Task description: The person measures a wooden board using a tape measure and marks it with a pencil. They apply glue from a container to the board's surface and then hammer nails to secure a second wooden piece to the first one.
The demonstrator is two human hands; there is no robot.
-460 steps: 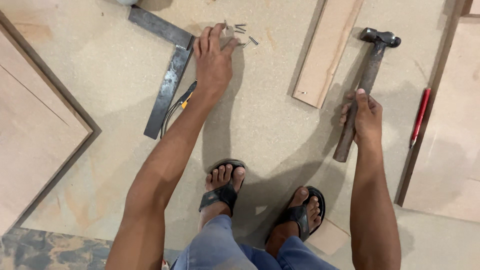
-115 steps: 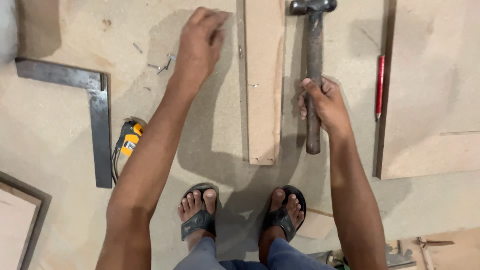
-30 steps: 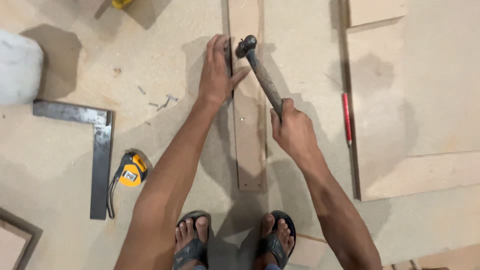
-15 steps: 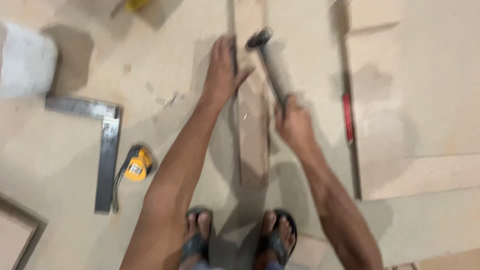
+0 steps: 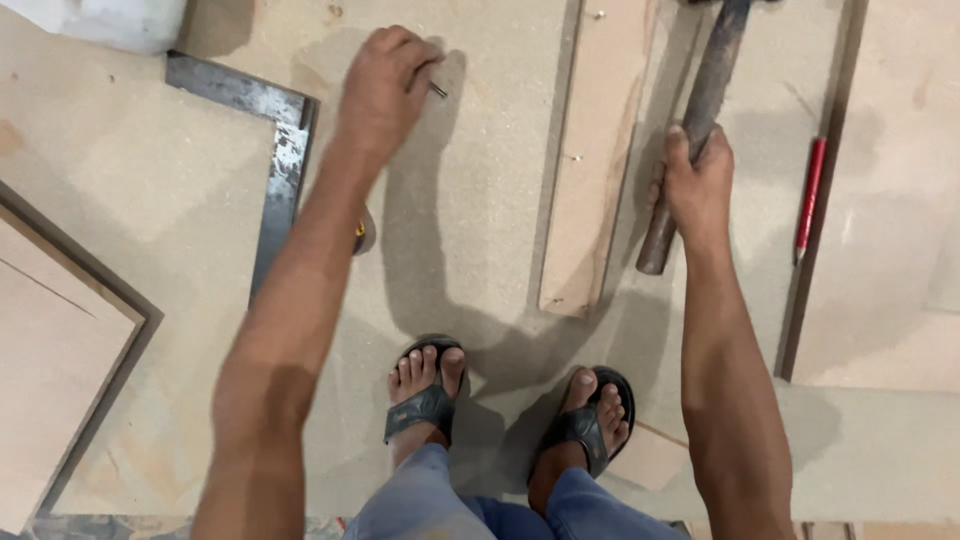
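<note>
The left hand (image 5: 385,85), half a second ago flat on the wood strip (image 5: 592,160), now pinches a nail (image 5: 438,90) at eleven o'clock. The right hand (image 5: 698,185) grips the hammer (image 5: 700,110), lowered, at one o'clock.

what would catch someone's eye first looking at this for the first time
Probably the two bare arms reaching down from the camera: the right hand grips a hammer by its handle on the right, and the left hand pinches a small nail at upper left. Between them a narrow wooden strip lies on the board floor, with a steel square at left.
</note>
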